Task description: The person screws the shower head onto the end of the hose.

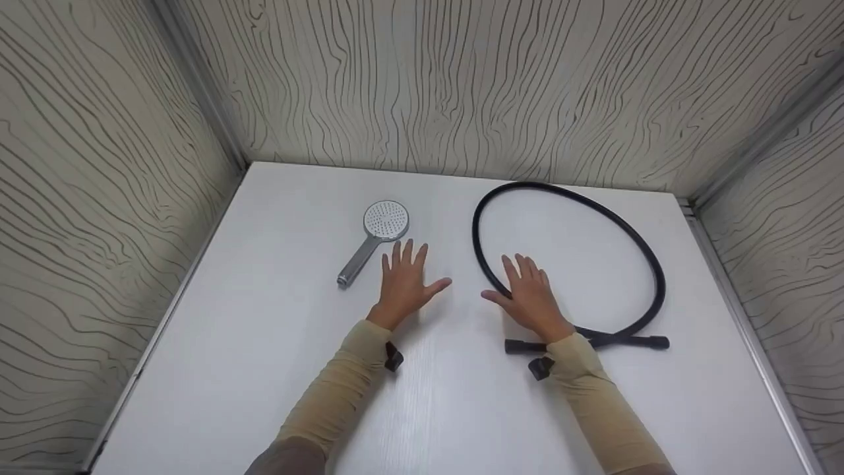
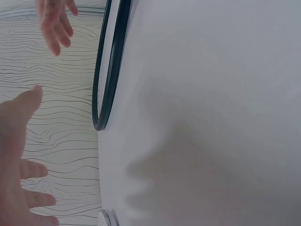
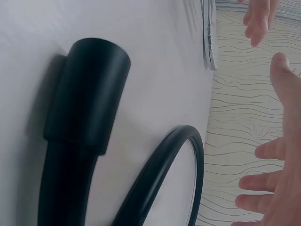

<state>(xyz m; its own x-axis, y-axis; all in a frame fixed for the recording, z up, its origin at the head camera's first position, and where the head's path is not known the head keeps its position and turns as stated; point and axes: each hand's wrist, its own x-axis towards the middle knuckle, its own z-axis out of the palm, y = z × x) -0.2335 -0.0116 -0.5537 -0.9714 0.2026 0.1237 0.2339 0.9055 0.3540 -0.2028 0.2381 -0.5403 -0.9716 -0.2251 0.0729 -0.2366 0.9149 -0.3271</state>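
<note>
1. The left hand (image 1: 401, 288) is wide open, its fingers extended and parted and its thumb stretched out toward the right hand; it has hold of nothing and hovers above the white rectangular bench (image 1: 217, 343).
2. The right hand (image 1: 529, 300) is likewise open, thumb out toward the left hand, grasping nothing and raised clear of the bench.
3. A silver-grey hand shower with a round white nozzle face (image 1: 386, 220) lies on the bench, face up, to the left of the left hand's fingers and a little beyond them. Its straight handle slants toward the near left.
4. A black flexible hose with thicker sleeved ends (image 1: 649, 264) lies in one large loop on the right half of the bench, its far curve close to the back edge. It crosses itself at the near side, one end pointing left and the other right.
5. From the head view, the right hand covers part of the loop's near left side; the right wrist view shows the fingers apart from the hose.
6. Beige sleeves (image 1: 336, 389) cover both forearms.
7. Pale panels with dark wavy grain lines (image 1: 422, 86) stand around the bench.
</note>
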